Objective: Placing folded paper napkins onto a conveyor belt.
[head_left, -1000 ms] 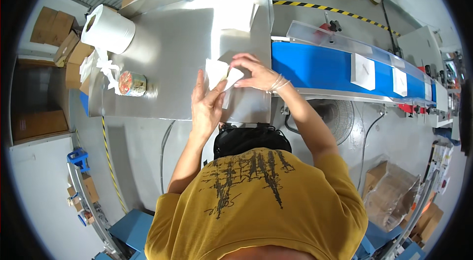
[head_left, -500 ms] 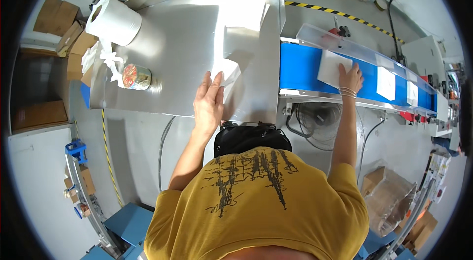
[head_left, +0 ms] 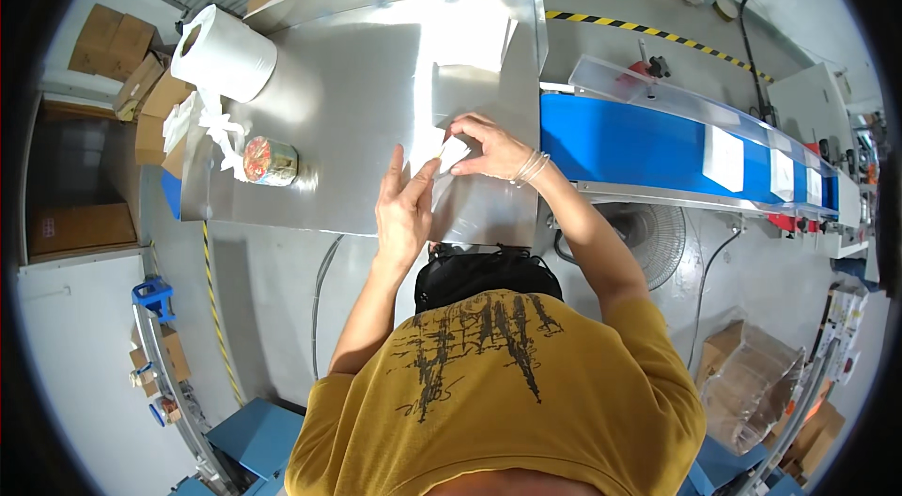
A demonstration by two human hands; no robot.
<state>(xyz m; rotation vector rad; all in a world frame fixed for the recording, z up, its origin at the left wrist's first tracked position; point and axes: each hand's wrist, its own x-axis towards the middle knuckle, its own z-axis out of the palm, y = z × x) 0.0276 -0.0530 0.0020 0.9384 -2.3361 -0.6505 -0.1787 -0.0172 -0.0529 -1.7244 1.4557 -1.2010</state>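
so, half a second on, my right hand [head_left: 498, 151] is off the blue belt [head_left: 620, 148] and back over the metal table [head_left: 348, 120], and the white pieces [head_left: 723, 160] on the belt sit further along. the small white piece [head_left: 454, 153] i'm working is right in front of me near the table's right end, between both hands. right thumb and fingers are closed on it from opposite sides, i guess to lift or fold it without crushing the middle. my left hand [head_left: 404, 219] has its fingers fanned apart, one tip at the piece's near edge, probably just steadying it; can't tell how hard either hand presses. having it this close to the belt probably saves reaching. clear guard [head_left: 695, 97] runs along the belt's far side, seemingly to stop stuff sliding off. over to my left there's a big white roll [head_left: 240, 59] with a crumpled tail trailing down next to a round can [head_left: 272, 162], both likely parked there so the middle is free for my hands.
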